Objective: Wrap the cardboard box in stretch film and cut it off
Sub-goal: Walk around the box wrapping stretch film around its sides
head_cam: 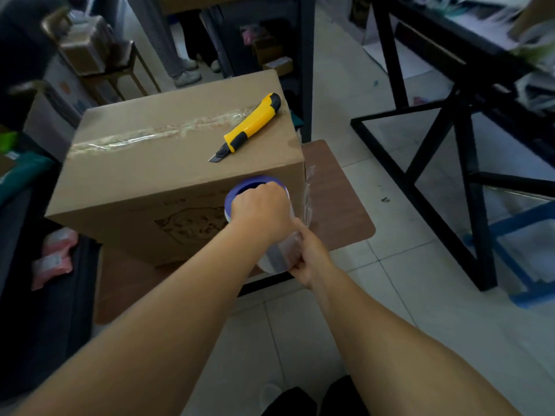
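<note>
A taped cardboard box (156, 175) stands on a low brown table (336, 202). A roll of stretch film (274, 261) with a purple core stands upright against the box's near right corner. My left hand (259, 210) grips the roll's top, fingers inside the core. My right hand (309, 256) holds the roll's lower part. A strip of clear film (309, 190) runs from the roll up to the box's right edge. A yellow and black utility knife (250, 124) lies on the box top with its blade out.
A black metal table frame (450, 139) stands to the right on the tiled floor. Shelving and small boxes (84, 49) crowd the back left. Pink packets (54, 259) lie at the left. A person's feet (187, 73) show behind the box.
</note>
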